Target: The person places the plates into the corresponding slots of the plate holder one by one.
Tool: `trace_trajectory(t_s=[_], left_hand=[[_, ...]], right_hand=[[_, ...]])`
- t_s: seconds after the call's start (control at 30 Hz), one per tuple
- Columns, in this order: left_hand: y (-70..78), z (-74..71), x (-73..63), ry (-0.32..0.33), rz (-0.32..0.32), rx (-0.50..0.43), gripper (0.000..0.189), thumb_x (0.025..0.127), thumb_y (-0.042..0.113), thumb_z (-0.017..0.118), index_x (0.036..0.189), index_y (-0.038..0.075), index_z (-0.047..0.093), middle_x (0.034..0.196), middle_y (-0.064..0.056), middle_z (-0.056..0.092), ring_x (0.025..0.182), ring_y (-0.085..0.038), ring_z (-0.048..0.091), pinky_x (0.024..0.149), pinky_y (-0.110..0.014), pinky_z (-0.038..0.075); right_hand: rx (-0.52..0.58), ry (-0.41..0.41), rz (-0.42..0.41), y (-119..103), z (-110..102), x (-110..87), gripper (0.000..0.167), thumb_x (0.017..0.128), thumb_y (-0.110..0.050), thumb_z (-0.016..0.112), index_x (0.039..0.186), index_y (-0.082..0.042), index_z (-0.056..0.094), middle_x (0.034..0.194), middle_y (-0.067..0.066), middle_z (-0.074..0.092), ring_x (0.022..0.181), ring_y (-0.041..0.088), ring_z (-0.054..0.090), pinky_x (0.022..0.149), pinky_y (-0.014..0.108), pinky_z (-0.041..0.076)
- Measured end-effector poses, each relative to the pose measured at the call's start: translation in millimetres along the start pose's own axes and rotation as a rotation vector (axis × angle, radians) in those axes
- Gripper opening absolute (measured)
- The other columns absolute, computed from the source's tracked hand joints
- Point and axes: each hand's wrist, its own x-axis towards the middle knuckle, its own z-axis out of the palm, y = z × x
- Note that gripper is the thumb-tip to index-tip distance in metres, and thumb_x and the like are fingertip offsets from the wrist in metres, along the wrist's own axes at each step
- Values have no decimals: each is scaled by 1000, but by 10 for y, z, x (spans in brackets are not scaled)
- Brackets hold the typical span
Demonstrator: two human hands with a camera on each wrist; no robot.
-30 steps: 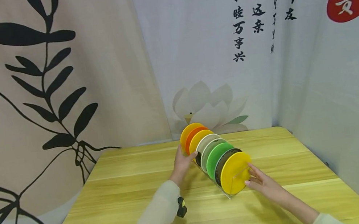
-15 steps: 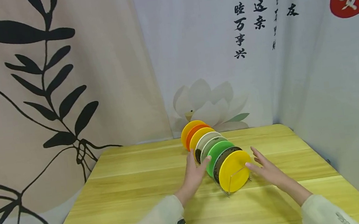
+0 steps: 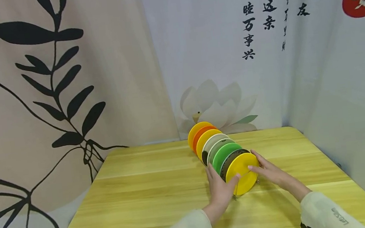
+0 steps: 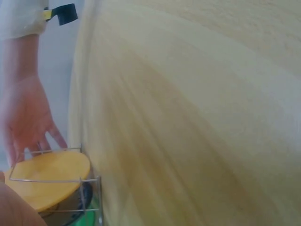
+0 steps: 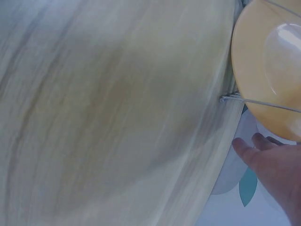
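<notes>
A wire dish rack [image 4: 99,200] holds a slanting row of upright plates, nearest a yellow plate [image 3: 242,176]. Behind it stand a dark patterned plate [image 3: 232,156], a green plate [image 3: 224,153], pale plates, then orange and yellow ones. My left hand [image 3: 219,187] lies along the rack's near left side, fingers extended, thumb by the yellow plate's front. At that plate's right edge is my right hand [image 3: 272,171], its fingers fairly straight and thumb in front of the plate. Whether either hand touches the plate or wire is unclear.
The rack stands on a light wood-grain table [image 3: 137,193] near its back edge. Behind hangs a curtain [image 3: 124,68] printed with plants, a lotus and characters. Another curtain panel [image 3: 343,86] borders the right side.
My left hand has come from the far plates down the rack's left side to its near end. The right hand drew off the yellow plate's edge, then moved back close to it.
</notes>
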Motion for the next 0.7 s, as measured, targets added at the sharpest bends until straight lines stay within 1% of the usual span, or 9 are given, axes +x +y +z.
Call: trace_trajectory(t_s=[0.07,0.13,0.2,0.27,0.37,0.5,0.63,0.7], left_hand=[[-25,24,-2,1,-8,10,113,82,38,79,157,-1,4,160,-30,2,146,-46,13,115,-62,19],[-51,33,-3,-15,-18,16,113,83,38,79,157,0,3,161,-29,2,147,-44,12,116,-61,18],[-74,23,1,-31,-12,7,113,84,38,78,157,0,2,160,-30,2,146,-45,11,115,-62,17],[-94,-16,7,-55,-14,-1,113,84,39,77,158,1,0,161,-29,0,147,-44,9,116,-61,16],[-126,-109,32,-89,-4,-14,113,85,40,77,158,1,0,161,-28,0,147,-44,9,116,-61,15],[-180,-272,102,-166,7,-25,113,87,43,75,158,2,-2,163,-23,2,148,-41,10,117,-59,15],[-250,-447,210,-255,6,-23,112,88,47,72,158,6,-4,164,-18,7,148,-37,14,117,-58,16],[-268,-536,269,-297,28,-37,107,89,45,72,160,11,-1,163,-14,16,147,-33,20,118,-56,19]], right_hand=[[14,-11,-2,12,15,2,83,104,-40,49,159,-11,-5,163,24,-3,147,46,0,115,65,10],[23,-10,-2,14,32,4,83,104,-40,49,159,-11,-5,162,25,-2,147,45,0,115,65,10],[25,-6,0,9,53,2,82,104,-39,50,159,-12,-4,162,26,0,147,45,1,115,65,10],[18,1,0,-16,85,-2,82,104,-39,50,159,-12,-3,162,26,2,147,45,4,115,64,11],[10,23,3,-66,154,-7,82,103,-38,52,159,-10,0,160,28,10,146,46,12,115,63,14],[29,67,34,-133,277,0,83,101,-39,55,159,-8,4,158,29,18,144,45,21,116,61,18],[48,102,68,-190,423,7,86,101,-39,57,159,-7,2,159,29,13,145,45,17,117,59,16],[45,109,75,-220,503,3,88,101,-40,56,159,-7,-2,160,30,10,145,47,15,117,59,15]])
